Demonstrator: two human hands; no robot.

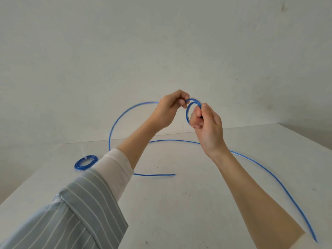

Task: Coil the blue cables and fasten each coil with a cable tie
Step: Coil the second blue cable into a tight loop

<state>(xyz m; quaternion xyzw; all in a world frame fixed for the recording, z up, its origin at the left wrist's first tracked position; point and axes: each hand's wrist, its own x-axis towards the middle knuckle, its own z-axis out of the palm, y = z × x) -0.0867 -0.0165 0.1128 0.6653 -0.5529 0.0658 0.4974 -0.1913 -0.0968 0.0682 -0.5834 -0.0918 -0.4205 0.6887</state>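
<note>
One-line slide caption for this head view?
Both hands, left hand and right hand, wind a blue cable; one tied coil rests on the table.

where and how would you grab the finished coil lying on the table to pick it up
Pinch the finished coil across its ring at the cable tie, coming from above. It lies flat on the table, and the tie binds the turns there, so they should stay together.

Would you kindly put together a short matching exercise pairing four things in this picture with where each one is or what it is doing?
Things:
1. left hand
2. right hand
3. finished coil
4. loose cable end

States:
A. lies flat on the table, bound with a white cable tie
B. holds the small loop in the air
C. lies straight on the table between the forearms
D. feeds cable onto the loop

Pairs: 1-D, 2-B, 3-A, 4-C
</note>
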